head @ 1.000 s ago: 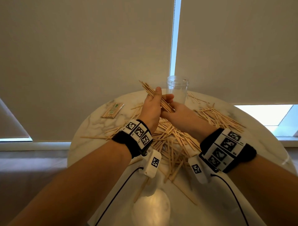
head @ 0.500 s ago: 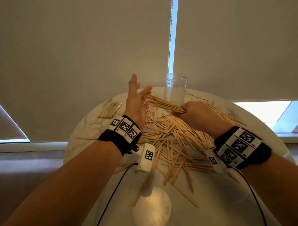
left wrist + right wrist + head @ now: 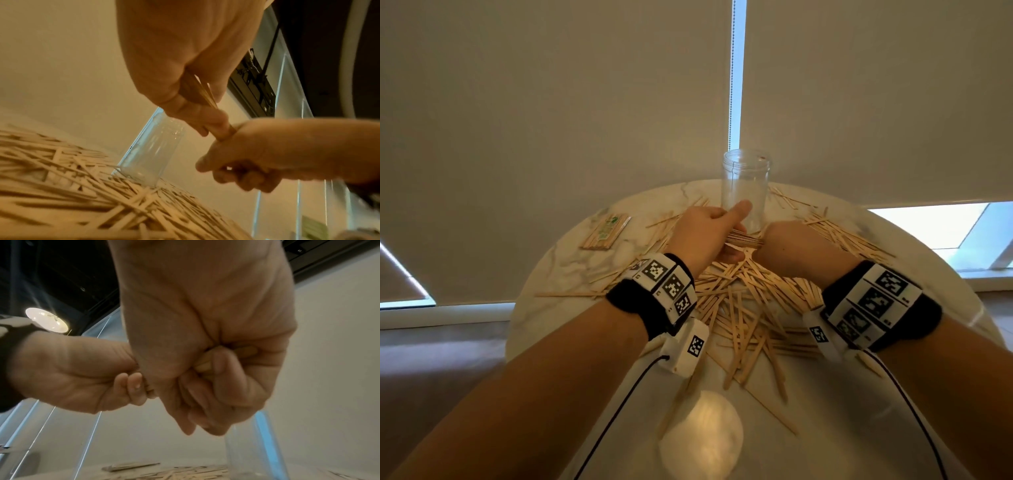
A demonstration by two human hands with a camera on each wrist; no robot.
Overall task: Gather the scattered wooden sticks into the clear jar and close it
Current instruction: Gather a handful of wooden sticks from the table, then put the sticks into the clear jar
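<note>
At frame centre, the left hand (image 3: 705, 233) and right hand (image 3: 787, 246) are both clenching one bundle of thin wooden sticks (image 3: 744, 238), likely squaring it for the empty clear plastic jar (image 3: 745, 185) standing just behind.

The sticks (image 3: 743, 308) all over my table are pale raw wood, matt and kinda dry looking, same as the little bundle (image 3: 744, 238) in the middle of the head view. The jar (image 3: 745, 186) at upper centre is clear, smooth and glossy, could be plastic or glass. The table (image 3: 571, 260) is polished marble-look stone, shiny enough to mirror a lamp at the bottom. My wristbands (image 3: 654, 301) are black cloth with matt white plastic tags.
</note>
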